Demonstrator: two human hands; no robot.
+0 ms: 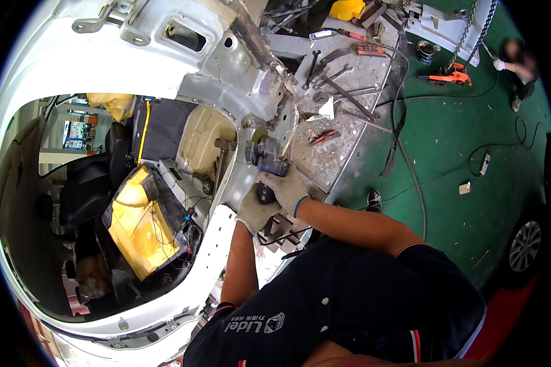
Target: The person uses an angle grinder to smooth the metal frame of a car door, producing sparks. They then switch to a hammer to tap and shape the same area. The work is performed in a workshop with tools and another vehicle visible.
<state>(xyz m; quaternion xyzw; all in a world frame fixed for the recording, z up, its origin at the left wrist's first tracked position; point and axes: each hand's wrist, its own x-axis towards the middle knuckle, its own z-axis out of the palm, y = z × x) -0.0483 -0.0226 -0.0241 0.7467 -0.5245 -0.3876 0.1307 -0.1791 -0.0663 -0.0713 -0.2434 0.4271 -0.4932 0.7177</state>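
Both my hands, in light knitted gloves, are closed round an angle grinder (272, 164) with a dark blue body. My left hand (254, 209) grips its rear end, nearest my body. My right hand (286, 188) wraps the body farther forward. The grinder's disc end points away from me, at the edge of the white car body (242, 177) beside the door opening. A greenish disc (259, 134) shows there; whether it touches the metal I cannot tell. A hammer (221, 153) lies inside the opening, just left of the grinder.
Several wrenches, bars and red-handled pliers (326, 137) lie on the metal platform (343, 159) to the right. Cables and a hose (410, 171) cross the green floor. An orange clamp (450, 76) is attached to chains near another person (519, 68). Yellow foam (142, 220) sits inside the car.
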